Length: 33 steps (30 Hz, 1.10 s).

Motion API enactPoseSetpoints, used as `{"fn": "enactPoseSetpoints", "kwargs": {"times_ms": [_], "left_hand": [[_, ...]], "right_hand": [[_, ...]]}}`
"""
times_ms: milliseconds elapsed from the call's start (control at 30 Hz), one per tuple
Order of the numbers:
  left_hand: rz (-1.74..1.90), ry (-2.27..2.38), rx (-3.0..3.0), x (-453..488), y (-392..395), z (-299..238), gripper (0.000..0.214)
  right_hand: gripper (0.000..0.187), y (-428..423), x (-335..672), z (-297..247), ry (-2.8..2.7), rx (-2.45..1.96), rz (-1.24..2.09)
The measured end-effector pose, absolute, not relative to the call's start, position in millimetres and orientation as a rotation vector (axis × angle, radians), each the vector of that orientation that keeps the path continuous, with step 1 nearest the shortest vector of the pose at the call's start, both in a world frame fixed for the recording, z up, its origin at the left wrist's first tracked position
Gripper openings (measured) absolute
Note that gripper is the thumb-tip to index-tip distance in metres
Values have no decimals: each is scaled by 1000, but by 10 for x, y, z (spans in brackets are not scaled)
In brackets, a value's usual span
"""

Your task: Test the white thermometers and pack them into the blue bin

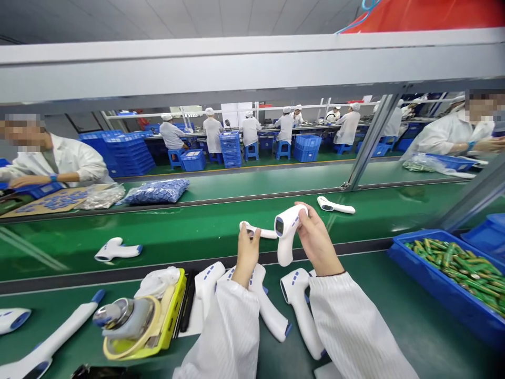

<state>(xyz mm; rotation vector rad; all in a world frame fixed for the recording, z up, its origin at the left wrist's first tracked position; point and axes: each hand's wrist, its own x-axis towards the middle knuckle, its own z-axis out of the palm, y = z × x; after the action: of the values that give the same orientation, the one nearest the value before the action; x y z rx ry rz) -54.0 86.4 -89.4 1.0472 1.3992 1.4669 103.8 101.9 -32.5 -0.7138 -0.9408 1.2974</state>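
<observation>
A worker's right hand (316, 243) closes around the head of a white-and-blue plastic infrared forehead thermometer (286, 234), fingers wrapped firmly behind it and its small dark display facing the wearer's camera, while the left hand (248, 256) is shut on a second white plastic thermometer (263, 232), its fingers partly hiding the exact hold and its slim white body reaching toward 3 o'clock. Both are held just above a green conveyor belt (197, 234), close together but apparently not touching. The glossy moulded shells look light, stiff and somewhat slippery, and likely to scuff or crack if dropped; the thick handle appears the surest place to take hold, with fingers kept off the display. A third white thermometer (335, 205) lies on the belt at 1 o'clock, and a fourth (117, 250) at 9 o'clock. More lie on the green bench mat (394, 337) at 6 o'clock, beyond a dark rail (205, 271) that marks the belt's near edge. A yellow fixture with a steel cylinder (145, 326) sits at 7 o'clock, and a blue plastic tray (430, 279) of green cylindrical batteries (453, 268) at 4 o'clock bounds the working room on that side.
</observation>
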Motion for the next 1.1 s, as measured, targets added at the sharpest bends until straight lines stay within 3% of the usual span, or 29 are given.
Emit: {"fn": "enactPoseSetpoints", "kwargs": {"times_ms": [67, 200, 433, 1100], "left_hand": [[1424, 1216, 1186, -417, 735, -721, 60], [1432, 939, 1462, -195, 455, -394, 64], [1497, 1107, 1606, -119, 243, -150, 53], [1432, 1266, 1768, -122, 101, -18, 56]], "right_hand": [[40, 1000, 1016, -318, -941, -685, 1320], [45, 942, 948, -308, -948, -616, 1475], [26, 824, 865, -238, -958, -426, 1537], [26, 803, 852, -213, -764, -303, 1651]]}}
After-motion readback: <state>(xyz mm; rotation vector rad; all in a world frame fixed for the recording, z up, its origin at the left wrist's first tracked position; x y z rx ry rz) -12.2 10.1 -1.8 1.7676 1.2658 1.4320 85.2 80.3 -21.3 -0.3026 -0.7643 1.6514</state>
